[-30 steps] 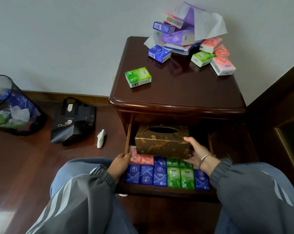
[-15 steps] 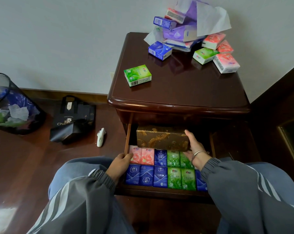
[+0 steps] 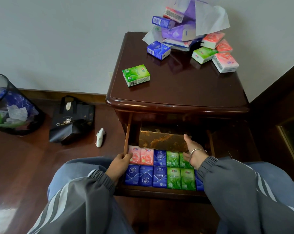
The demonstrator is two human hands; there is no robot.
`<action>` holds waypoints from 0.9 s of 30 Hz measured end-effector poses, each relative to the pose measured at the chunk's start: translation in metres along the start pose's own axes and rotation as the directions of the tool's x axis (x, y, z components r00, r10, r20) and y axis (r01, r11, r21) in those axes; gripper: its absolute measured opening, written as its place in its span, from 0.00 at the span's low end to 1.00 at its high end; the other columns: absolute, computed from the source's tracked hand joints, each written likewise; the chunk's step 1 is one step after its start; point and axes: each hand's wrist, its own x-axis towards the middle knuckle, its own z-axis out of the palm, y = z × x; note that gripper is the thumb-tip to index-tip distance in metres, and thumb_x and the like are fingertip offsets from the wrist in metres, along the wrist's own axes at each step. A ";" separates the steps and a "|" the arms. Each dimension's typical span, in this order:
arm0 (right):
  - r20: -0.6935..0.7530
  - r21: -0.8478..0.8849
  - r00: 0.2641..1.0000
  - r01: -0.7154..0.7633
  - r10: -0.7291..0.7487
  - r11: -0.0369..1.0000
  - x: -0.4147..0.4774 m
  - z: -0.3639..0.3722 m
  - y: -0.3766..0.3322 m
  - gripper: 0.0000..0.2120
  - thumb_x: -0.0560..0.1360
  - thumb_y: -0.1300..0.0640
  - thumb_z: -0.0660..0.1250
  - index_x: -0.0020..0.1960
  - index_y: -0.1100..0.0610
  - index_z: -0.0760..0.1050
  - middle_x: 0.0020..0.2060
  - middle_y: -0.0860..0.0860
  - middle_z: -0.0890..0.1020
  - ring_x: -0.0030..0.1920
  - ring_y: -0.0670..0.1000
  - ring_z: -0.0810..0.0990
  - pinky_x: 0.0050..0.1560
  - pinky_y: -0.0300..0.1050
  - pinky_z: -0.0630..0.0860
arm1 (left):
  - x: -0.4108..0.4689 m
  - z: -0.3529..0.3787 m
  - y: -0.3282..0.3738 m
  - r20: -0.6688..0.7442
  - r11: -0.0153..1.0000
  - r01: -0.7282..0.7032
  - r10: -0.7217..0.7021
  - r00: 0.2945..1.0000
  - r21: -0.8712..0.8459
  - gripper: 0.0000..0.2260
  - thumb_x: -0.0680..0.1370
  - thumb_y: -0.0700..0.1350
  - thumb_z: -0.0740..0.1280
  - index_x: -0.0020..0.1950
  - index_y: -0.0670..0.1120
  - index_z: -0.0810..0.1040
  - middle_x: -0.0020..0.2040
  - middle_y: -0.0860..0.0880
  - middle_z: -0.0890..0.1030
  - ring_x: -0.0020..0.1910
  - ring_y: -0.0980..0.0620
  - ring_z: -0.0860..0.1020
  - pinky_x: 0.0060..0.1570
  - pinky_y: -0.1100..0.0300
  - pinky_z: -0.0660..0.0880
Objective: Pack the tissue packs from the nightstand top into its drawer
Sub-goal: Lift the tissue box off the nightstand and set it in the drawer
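Note:
The dark wooden nightstand point(image 3: 176, 92) has its drawer point(image 3: 159, 191) pulled out. Rows of pink, blue and green tissue packs point(image 3: 159, 166) fill the drawer's front. Behind them stands a gold patterned tissue box point(image 3: 161, 139), partly under the tabletop. My right hand point(image 3: 191, 149) rests against the box's right end, fingers spread, a bracelet on the wrist. My left hand point(image 3: 120, 163) grips the drawer's left side wall beside a pink pack. On top lie a green pack point(image 3: 136, 75), a blue pack point(image 3: 158, 50) and several pink and green packs point(image 3: 213, 51) at the back right.
A purple tissue bag with white paper point(image 3: 193, 22) is heaped at the back of the top, against the wall. On the floor to the left are a mesh waste bin point(image 3: 9, 105), a black tote bag point(image 3: 72, 119) and a small white object point(image 3: 100, 136). My knees flank the drawer.
The gold tissue box has gone down and back into the drawer, behind the packs. My right hand followed it in. My left hand stayed on the drawer's left side.

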 end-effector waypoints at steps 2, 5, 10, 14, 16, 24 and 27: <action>0.011 0.073 1.000 -0.002 0.002 0.997 0.000 0.001 0.000 0.16 0.75 0.47 0.66 0.56 0.57 0.72 0.63 0.57 0.74 0.60 0.58 0.77 0.58 0.48 0.76 | -0.001 0.000 0.001 -0.004 1.000 0.003 -0.003 1.000 0.003 0.23 0.80 0.53 0.60 0.72 0.45 0.63 0.45 0.51 0.75 0.42 0.55 0.78 0.33 0.61 0.73; -0.006 0.116 1.000 0.023 -0.022 0.993 -0.003 0.006 0.001 0.23 0.75 0.51 0.68 0.64 0.61 0.70 0.65 0.59 0.73 0.61 0.60 0.76 0.49 0.43 0.78 | -0.001 0.000 0.001 -0.006 1.000 0.008 -0.008 1.000 0.017 0.23 0.80 0.54 0.60 0.72 0.45 0.63 0.46 0.51 0.75 0.42 0.55 0.77 0.34 0.61 0.74; 0.008 0.178 0.999 0.039 -0.041 0.983 -0.001 0.021 -0.005 0.20 0.75 0.55 0.67 0.64 0.63 0.72 0.62 0.61 0.75 0.60 0.59 0.77 0.50 0.43 0.77 | -0.001 0.000 0.001 -0.009 0.999 0.014 -0.013 1.000 0.037 0.23 0.80 0.54 0.60 0.72 0.46 0.63 0.45 0.52 0.75 0.41 0.56 0.78 0.32 0.62 0.73; 0.037 0.204 0.996 0.066 -0.076 0.977 -0.001 0.031 -0.002 0.17 0.76 0.59 0.67 0.63 0.65 0.73 0.61 0.62 0.76 0.60 0.59 0.77 0.56 0.45 0.75 | 0.001 0.000 -0.002 -0.010 1.000 -0.004 0.005 1.000 0.022 0.23 0.80 0.54 0.60 0.72 0.46 0.63 0.45 0.52 0.76 0.42 0.55 0.79 0.35 0.61 0.75; 0.052 0.188 0.993 0.097 -0.109 0.977 -0.001 0.030 0.004 0.18 0.76 0.62 0.66 0.64 0.65 0.72 0.61 0.62 0.76 0.61 0.59 0.76 0.54 0.45 0.75 | 0.002 0.000 -0.002 -0.008 1.000 -0.011 0.012 1.000 0.020 0.23 0.80 0.54 0.60 0.72 0.46 0.63 0.45 0.52 0.76 0.42 0.55 0.79 0.35 0.61 0.75; 0.178 -0.606 0.846 0.497 -0.503 0.621 0.005 0.014 0.018 0.20 0.75 0.59 0.65 0.66 0.59 0.73 0.63 0.57 0.77 0.62 0.55 0.76 0.63 0.47 0.72 | 0.007 0.000 -0.005 0.000 1.000 -0.023 0.023 1.000 -0.008 0.22 0.80 0.53 0.62 0.70 0.45 0.65 0.46 0.51 0.77 0.44 0.53 0.80 0.41 0.58 0.78; 0.381 -0.714 0.643 0.661 -0.664 0.231 0.000 0.018 0.030 0.20 0.76 0.58 0.63 0.67 0.57 0.71 0.66 0.54 0.74 0.65 0.55 0.73 0.65 0.46 0.70 | 0.009 0.000 -0.006 -0.016 0.999 -0.026 0.025 1.000 -0.021 0.22 0.79 0.53 0.63 0.70 0.45 0.66 0.48 0.49 0.78 0.46 0.51 0.81 0.46 0.54 0.80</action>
